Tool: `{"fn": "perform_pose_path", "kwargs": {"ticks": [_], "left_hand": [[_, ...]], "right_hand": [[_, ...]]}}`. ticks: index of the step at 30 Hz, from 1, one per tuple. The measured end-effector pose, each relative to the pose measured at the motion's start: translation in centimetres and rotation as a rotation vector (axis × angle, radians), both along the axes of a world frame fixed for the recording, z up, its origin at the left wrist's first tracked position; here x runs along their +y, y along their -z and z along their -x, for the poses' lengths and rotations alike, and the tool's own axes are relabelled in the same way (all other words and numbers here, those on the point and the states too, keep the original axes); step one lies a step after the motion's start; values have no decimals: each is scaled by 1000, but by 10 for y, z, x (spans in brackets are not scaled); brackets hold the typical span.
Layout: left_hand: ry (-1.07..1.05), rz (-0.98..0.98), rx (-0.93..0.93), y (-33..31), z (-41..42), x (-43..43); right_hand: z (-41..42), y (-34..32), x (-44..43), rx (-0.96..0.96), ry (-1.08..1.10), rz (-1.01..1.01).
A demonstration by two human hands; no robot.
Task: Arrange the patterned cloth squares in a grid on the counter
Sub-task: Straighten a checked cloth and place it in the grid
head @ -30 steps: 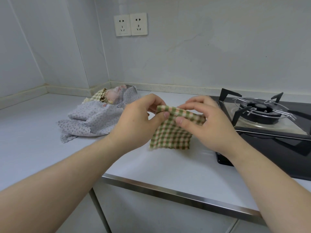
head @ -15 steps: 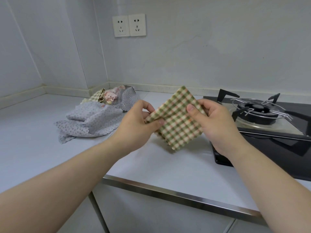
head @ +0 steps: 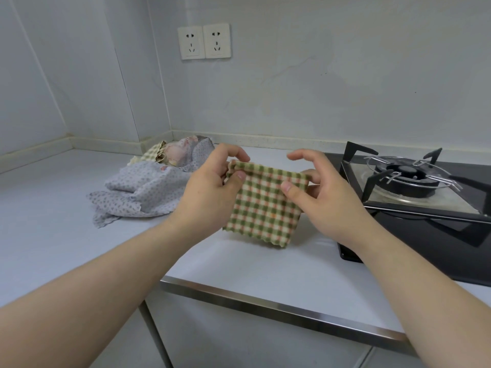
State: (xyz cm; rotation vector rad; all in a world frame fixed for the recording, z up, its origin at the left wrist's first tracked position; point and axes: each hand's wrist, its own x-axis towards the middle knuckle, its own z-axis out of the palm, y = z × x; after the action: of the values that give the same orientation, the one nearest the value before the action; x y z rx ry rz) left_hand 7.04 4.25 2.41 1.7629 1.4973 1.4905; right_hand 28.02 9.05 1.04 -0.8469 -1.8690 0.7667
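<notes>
Green checked cloth square [head: 265, 208] hangs upright over counter [head: 265, 264], between hands, face toward camera. Top edge runs left-right, dipping slightly rightward; sides near equal, no clear long axis. Left hand [head: 210, 189] pinches top-left corner. Right hand [head: 326, 197] pinches top-right corner, index finger lifted free. Cloth pile [head: 143, 189] lies on counter, back left.

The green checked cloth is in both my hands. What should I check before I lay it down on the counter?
1. Left hand pinches one top corner of the green checked cloth: ok.
2. Right hand pinches the other top corner: ok.
3. Cloth hangs open, not folded: ok, though the left corner is a bit bunched.
4. Bare counter below to lay it on: ok.
5. Cloth apart from the stove and the pile of cloths: ok.
6. Bottom edge already touching the counter: cannot tell.
</notes>
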Motion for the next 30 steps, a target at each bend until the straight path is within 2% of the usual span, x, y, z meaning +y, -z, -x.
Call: {"fn": "perform_pose_path", "kwargs": {"ticks": [4,13,20,30], "left_hand": [[10,9,31,1,-1,-1],[51,79,8,2,-2,0],[17,114,111,-1,5,3],[55,102,218,-8,6,-1]], "right_hand": [[0,1,2,26,1,-13],[-1,4,8,-109,109,-82],[-2,1,5,-97,128,-89],[-3,-4,-1,-115,115,-212]]}}
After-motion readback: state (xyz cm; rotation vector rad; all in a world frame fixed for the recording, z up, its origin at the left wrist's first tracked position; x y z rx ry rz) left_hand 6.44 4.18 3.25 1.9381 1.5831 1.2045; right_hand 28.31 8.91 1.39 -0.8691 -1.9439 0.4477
